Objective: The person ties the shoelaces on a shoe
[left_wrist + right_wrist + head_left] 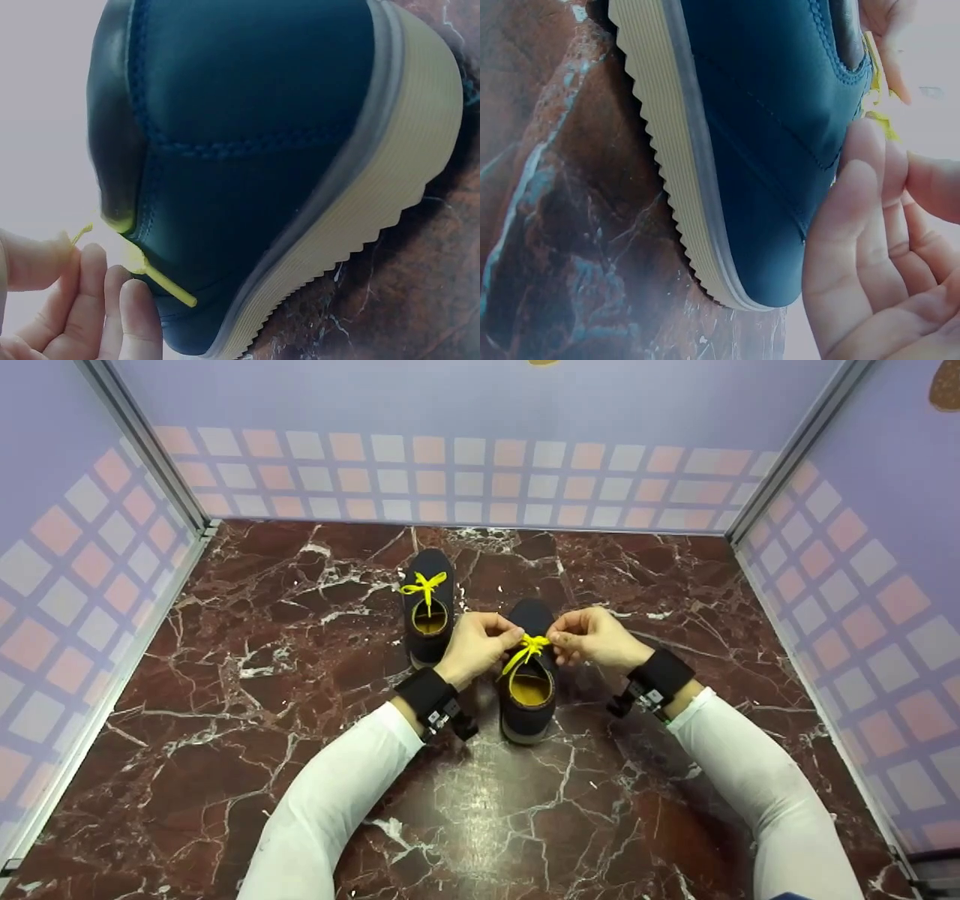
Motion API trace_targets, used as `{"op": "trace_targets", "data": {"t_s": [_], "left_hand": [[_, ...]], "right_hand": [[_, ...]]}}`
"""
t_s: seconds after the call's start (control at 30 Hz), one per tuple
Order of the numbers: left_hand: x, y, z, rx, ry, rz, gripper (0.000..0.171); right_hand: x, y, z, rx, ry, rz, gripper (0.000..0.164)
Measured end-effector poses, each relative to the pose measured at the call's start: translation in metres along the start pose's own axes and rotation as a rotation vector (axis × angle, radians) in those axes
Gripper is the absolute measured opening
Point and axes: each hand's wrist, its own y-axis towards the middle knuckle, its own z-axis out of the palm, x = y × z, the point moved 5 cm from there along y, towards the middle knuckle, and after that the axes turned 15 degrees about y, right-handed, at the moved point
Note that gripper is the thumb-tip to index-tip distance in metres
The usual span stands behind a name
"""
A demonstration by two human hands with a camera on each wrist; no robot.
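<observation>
A dark shoe (526, 718) with a yellow lining stands on the floor, toe pointing away from me. Its yellow shoelace (534, 646) is tied in a bow over the tongue. From the left, my left hand (478, 646) pinches part of the lace between thumb and forefinger; the left wrist view shows a short bit of lace (82, 234) poking from that pinch. On the opposite side, my right hand (602, 640) pinches the lace at the bow, other fingers curled below. A loose lace end (171, 286) hangs against the shoe's side.
The matching dark shoe (430, 561), its yellow lace (425, 583) tied in a bow, stands to the left and slightly farther off. Panels with pink and white squares (469, 480) enclose the dark red marbled floor (225, 720) at the back and sides.
</observation>
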Motion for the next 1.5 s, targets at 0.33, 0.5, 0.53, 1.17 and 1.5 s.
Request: {"op": "trace_targets", "data": {"t_s": [0.33, 0.5, 0.53, 1.17, 1.5], "left_hand": [[0.009, -0.009, -0.002, -0.027, -0.066, -0.083, 0.014], [0.017, -0.012, -0.002, -0.043, -0.098, -0.129, 0.012], [0.018, -0.012, -0.002, -0.049, -0.092, -0.134, 0.013], [0.002, -0.015, -0.008, 0.08, 0.041, -0.021, 0.017], [-0.004, -0.016, -0.009, 0.057, 0.16, 0.079, 0.021]], "right_hand": [[-0.016, -0.009, -0.003, 0.004, 0.058, 0.066, 0.018], [-0.029, -0.012, -0.001, 0.011, 0.091, 0.1, 0.017], [-0.03, -0.012, 0.0, 0.012, 0.092, 0.098, 0.016], [0.001, -0.023, 0.007, -0.178, -0.309, -0.268, 0.017], [0.013, -0.025, 0.032, -0.164, -0.556, -0.46, 0.011]]}}
